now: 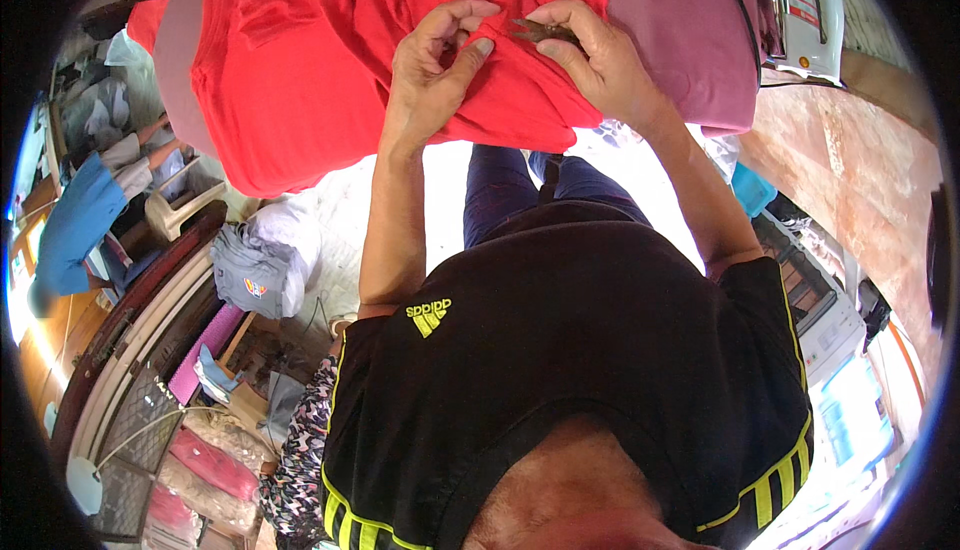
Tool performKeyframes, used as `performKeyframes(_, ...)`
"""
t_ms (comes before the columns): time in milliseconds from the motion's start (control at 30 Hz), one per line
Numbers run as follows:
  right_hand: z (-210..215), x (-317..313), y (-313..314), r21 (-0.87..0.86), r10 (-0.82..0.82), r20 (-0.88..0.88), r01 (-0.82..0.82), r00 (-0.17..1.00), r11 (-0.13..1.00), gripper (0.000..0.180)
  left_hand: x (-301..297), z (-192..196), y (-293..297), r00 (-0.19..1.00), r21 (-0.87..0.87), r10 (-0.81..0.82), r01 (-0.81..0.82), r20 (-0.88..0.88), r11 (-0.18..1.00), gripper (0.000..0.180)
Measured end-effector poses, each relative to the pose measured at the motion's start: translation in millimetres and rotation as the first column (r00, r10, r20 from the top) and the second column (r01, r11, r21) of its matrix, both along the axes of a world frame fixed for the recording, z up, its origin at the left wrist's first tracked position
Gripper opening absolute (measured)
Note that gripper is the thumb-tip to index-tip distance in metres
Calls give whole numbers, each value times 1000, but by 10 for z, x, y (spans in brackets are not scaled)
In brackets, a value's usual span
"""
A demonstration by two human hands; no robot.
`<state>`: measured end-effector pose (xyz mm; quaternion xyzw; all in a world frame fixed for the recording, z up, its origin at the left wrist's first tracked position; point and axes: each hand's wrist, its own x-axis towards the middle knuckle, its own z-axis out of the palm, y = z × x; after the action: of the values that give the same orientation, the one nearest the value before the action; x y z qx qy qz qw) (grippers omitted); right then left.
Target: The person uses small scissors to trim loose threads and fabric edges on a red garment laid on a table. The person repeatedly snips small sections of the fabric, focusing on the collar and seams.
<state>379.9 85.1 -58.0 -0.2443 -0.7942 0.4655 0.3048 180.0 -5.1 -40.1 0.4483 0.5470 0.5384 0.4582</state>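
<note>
A red garment point(300, 80) lies spread and wrinkled over a table covered in mauve cloth point(690, 40), its near edge hanging over the front. My left hand point(435, 65) is closed, pinching a small fold of the red cloth between thumb and fingers. Just right of it, my right hand point(605, 65) holds small dark metal thread snips point(545, 32) between thumb and fingers. The tips of the snips point left, close to the pinched fold. Whether the blades touch the cloth or a thread is too small to tell.
A white machine point(808, 15) stands at the far right, with a black cable point(738, 0) running over the mauve cloth. Grey clothing point(255, 270) is heaped on the left. Beyond it, a person in a blue top point(80, 220) is at work. Another person's patterned clothing point(300, 450) shows at lower left.
</note>
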Motion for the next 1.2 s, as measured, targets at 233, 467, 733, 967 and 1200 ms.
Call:
performKeyframes(233,65,-162,-25,-14,-6,-60,5,998,1000,33,7,-18,0,999,44,0,-2,53,999,34)
performKeyframes(467,78,-241,7,173,-20,71,7,997,985,23,32,5,-5,1000,54,23,-24,15,998,25)
performKeyframes(733,4,-321,101,115,-2,54,-4,999,993,22,82,91,41,839,66,35,2,-543,998,21)
performKeyframes(967,300,-34,56,-56,62,106,-57,992,997,27,85,-23,11,909,144,128,-76,-397,987,13)
performKeyframes(1200,166,-63,65,58,94,195,-107,976,993,25,41,-61,5,949,90,76,-51,-306,995,11)
